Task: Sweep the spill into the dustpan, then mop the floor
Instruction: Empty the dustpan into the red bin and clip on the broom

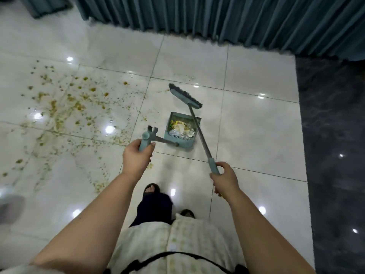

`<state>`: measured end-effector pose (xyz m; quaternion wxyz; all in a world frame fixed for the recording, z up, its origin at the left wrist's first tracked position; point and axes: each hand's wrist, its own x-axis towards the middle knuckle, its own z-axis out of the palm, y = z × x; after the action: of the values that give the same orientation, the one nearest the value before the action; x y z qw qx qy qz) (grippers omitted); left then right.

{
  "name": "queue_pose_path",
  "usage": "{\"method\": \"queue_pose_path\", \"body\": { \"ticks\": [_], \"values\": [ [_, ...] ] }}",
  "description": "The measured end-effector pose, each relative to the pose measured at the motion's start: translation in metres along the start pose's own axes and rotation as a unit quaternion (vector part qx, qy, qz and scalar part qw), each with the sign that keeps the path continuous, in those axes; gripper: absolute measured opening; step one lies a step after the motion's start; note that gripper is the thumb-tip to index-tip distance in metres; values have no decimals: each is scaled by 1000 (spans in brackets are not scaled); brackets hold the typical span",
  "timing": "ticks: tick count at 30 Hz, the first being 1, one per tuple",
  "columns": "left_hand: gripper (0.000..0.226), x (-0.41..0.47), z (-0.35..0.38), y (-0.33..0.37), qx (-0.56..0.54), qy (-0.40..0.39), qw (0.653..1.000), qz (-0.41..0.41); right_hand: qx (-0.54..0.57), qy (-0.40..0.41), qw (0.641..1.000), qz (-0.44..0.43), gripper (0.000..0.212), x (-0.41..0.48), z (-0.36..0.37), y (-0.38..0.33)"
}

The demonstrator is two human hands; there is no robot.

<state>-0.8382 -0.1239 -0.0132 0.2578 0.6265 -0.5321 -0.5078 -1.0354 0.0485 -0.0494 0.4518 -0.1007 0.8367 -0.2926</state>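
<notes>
Across the pale tiled floor [256,125] we see the spill [75,103] at left, the filled dustpan [180,131] centre, our right hand [225,179] gripping the broom [185,95], left hand [136,158] wrapped round the dustpan handle [145,139].

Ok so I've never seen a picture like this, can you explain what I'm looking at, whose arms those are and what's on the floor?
There is one picture, taken by a camera worn on a person's head, looking down, so the arms are that person's own. The left hand holds the dustpan's handle; the teal dustpan already has rubbish in it. The right hand holds the long-handled broom above it. On the white tiled floor, yellowish crumbs and stains spread out on the left. A teal curtain hangs at the top.
</notes>
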Motion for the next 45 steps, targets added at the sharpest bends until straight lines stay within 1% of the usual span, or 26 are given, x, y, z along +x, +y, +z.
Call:
{"method": "queue_pose_path", "body": {
  "ticks": [6, 10, 12, 14, 16, 20, 25, 28, 30, 32, 34, 38, 42, 45],
  "values": [
    [8, -30, -89, -25, -32, 113, 993, -14, -70, -68, 993, -66, 34, -31, 62, -31],
    [7, -49, -164, -52, -66, 200, 977, -45, -133, -107, 978, -117, 33, -62, 117, -60],
    [6, -58, -205, -67, -79, 230, 969, -53, -163, -125, 968, -142, 34, -79, 152, -74],
    [2, -66, -247, -84, -86, 248, 963, -58, -185, -142, 959, -162, 33, -98, 192, -86],
    [5, -75, -290, -104, -85, 264, 958, -68, -199, -158, 950, -180, 33, -121, 235, -95],
    [7, -91, -379, -140, -58, 281, 955, -81, -225, -190, 933, -207, 31, -167, 323, -110],
    [8, -108, -467, -181, -57, 323, 940, -96, -249, -225, 912, -234, 32, -210, 422, -122],
    [9, -118, -504, -205, -74, 368, 921, -108, -270, -247, 897, -250, 31, -229, 464, -127],
    [5, -124, -525, -216, -86, 402, 904, -117, -285, -259, 886, -256, 31, -239, 486, -131],
    [8, -128, -546, -226, -82, 436, 887, -130, -299, -274, 875, -265, 31, -245, 506, -138],
    [8, -129, -564, -231, -89, 472, 865, -143, -313, -287, 863, -275, 31, -250, 528, -148],
    [5, -123, -594, -239, -159, 529, 818, -158, -343, -317, 835, -290, 31, -253, 576, -176],
    [12, -104, -622, -241, -170, 580, 778, -174, -359, -354, 810, -301, 33, -254, 628, -209],
    [18, -89, -655, -236, -156, 606, 759, -177, -367, -381, 794, -299, 34, -262, 670, -232]
  ]
}}
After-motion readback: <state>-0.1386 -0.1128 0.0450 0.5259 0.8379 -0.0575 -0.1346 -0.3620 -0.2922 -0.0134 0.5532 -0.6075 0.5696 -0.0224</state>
